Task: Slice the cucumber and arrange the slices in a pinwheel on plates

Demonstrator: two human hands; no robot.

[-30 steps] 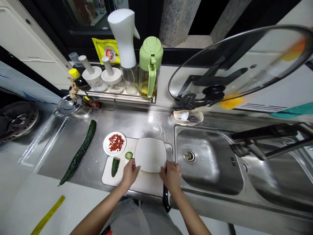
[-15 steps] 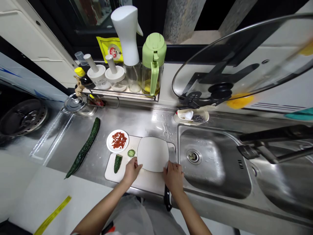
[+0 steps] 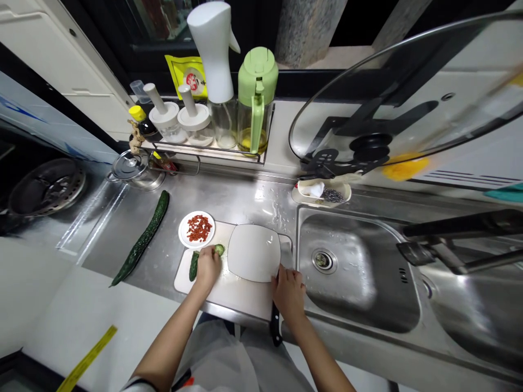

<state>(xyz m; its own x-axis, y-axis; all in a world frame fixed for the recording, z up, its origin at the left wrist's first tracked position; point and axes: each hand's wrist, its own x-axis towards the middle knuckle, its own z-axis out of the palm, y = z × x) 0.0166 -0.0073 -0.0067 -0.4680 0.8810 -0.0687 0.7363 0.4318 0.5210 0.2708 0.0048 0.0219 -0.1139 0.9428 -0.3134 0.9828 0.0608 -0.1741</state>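
Observation:
My left hand (image 3: 208, 267) is over the cutting board (image 3: 245, 302), fingers curled with the tips at a round cucumber slice (image 3: 219, 249). Just left of that hand lies a short cut cucumber piece (image 3: 193, 267), partly covered by it. A flat white rounded-square plate (image 3: 254, 253) rests on the board. My right hand (image 3: 289, 288) is closed at the plate's lower right corner. Beneath this hand is a knife (image 3: 276, 326), its black handle toward me and its blade along the board's right side. A small white dish (image 3: 182, 228) holds chopped red bits.
A whole cucumber (image 3: 141, 245) lies on the steel counter to the left, with a lidded pot (image 3: 134, 169) behind. Bottles and jars line a rack (image 3: 229, 155). The sink (image 3: 351, 272) and faucet (image 3: 445, 245) are on the right, below a glass lid (image 3: 327, 125).
My left hand has let go of the plate's left edge and moved left and up to the cucumber slice. The right hand has stayed at the plate's corner.

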